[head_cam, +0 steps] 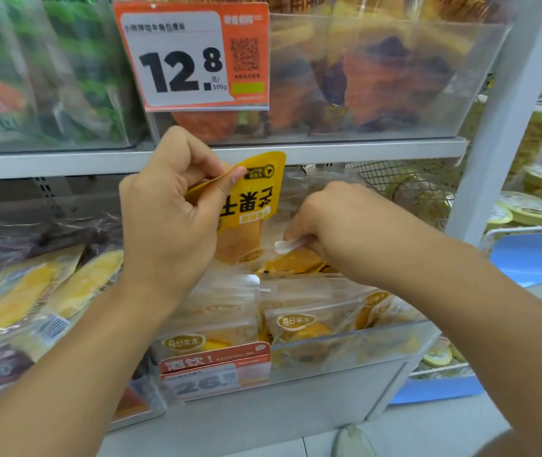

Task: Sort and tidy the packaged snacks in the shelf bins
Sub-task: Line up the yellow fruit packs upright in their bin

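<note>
snack packets [299, 324] — glossy plastic | bin [345, 351] — clear smooth plastic

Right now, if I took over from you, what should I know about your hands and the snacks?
Left hand: holds a yellow pack up above the bin.
Right hand: down in the bin, pinching the clear edge of another pack.
Snacks: clear packs stand in rows at the front of the bin; more lie loose at the back.
Done: the front rows look neat.
Left: put the yellow pack in place, straighten the one the right hand holds, tidy the back.
</note>
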